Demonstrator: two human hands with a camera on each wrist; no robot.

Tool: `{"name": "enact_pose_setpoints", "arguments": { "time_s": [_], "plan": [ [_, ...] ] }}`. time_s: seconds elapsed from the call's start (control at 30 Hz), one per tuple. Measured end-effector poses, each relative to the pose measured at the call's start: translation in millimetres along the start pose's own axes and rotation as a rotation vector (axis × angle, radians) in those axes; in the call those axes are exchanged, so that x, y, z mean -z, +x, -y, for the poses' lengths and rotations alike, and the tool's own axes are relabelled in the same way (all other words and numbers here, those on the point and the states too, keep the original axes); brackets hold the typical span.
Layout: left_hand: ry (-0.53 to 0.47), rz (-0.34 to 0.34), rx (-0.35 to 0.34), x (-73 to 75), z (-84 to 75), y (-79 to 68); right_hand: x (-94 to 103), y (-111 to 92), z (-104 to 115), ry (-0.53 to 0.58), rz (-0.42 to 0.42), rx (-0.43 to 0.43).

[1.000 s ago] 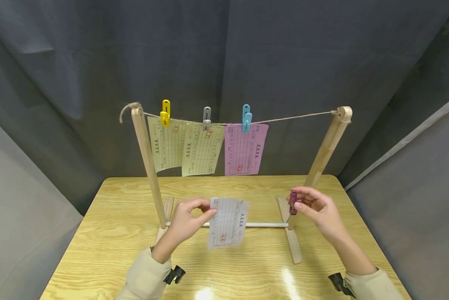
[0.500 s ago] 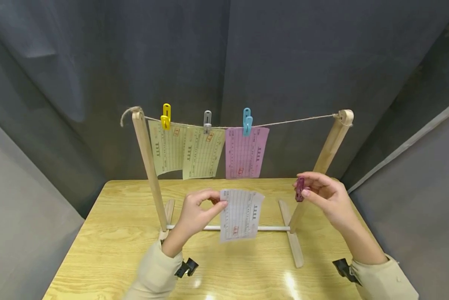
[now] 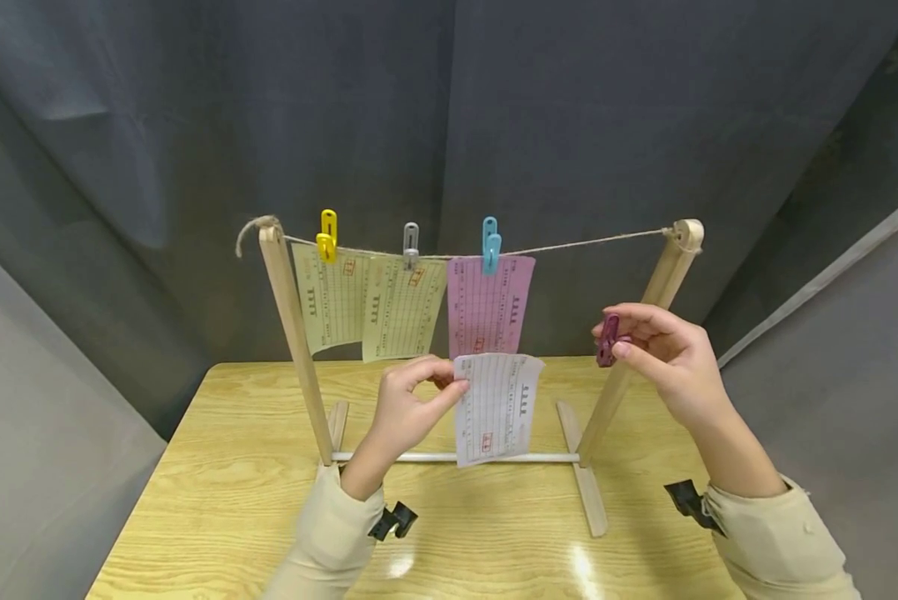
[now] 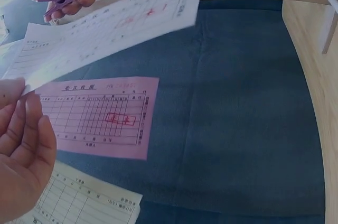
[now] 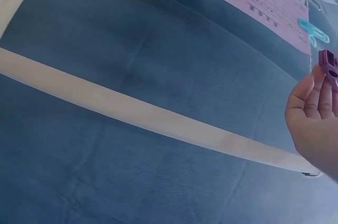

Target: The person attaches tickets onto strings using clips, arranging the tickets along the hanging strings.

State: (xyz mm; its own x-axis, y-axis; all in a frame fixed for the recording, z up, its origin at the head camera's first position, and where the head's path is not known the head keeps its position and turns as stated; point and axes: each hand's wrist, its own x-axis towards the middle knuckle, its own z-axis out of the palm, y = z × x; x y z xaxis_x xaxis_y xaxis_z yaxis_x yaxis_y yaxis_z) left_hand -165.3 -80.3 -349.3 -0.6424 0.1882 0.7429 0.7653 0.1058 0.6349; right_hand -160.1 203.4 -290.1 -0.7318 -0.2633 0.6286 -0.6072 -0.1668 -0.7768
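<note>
My left hand [image 3: 419, 402] pinches a white printed receipt slip [image 3: 496, 408] by its upper left edge, thumb in front. The slip hangs in front of the lower edge of a pink slip [image 3: 488, 304] in the head view. To the right, my right hand [image 3: 670, 358] pinches a dark purple clothespin [image 3: 608, 340] between thumb and fingers, in front of the right wooden post. In the left wrist view the white slip [image 4: 111, 28] slants across, with the purple clothespin [image 4: 57, 1] behind it. The right wrist view shows only part of the clothespin [image 5: 328, 64] at its edge.
A twine line [image 3: 584, 242] runs between two wooden posts [image 3: 293, 342]. Yellow [image 3: 327, 237], grey [image 3: 411, 245] and light blue [image 3: 491, 245] clothespins hold two yellowish slips [image 3: 404, 312] and the pink one on it. A white rod [image 3: 426, 457] joins the stand's feet above the wooden table [image 3: 231, 517].
The left hand has moved right and up with the white slip, toward the pink one. My right hand has risen with the purple clothespin, shifting slightly right.
</note>
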Motion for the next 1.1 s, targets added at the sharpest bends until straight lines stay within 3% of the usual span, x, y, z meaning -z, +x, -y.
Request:
{"name": "enact_pose_setpoints", "arguments": {
  "time_s": [0.37,0.7,0.83,1.1],
  "plan": [
    [0.011,-0.031,0.030,-16.1,-3.5,22.7,4.4,25,24,-0.026,-0.003,0.039],
    [-0.047,-0.074,0.063,-39.2,-2.9,36.1,1.5,47,42,-0.031,0.017,0.095],
    [-0.061,-0.097,0.078,-46.7,-3.6,40.7,0.4,52,46,-0.047,0.001,0.077],
    [-0.041,-0.101,0.037,-59.9,-5.4,55.2,-3.0,68,53,-0.113,-0.008,0.061]
  ]
}}
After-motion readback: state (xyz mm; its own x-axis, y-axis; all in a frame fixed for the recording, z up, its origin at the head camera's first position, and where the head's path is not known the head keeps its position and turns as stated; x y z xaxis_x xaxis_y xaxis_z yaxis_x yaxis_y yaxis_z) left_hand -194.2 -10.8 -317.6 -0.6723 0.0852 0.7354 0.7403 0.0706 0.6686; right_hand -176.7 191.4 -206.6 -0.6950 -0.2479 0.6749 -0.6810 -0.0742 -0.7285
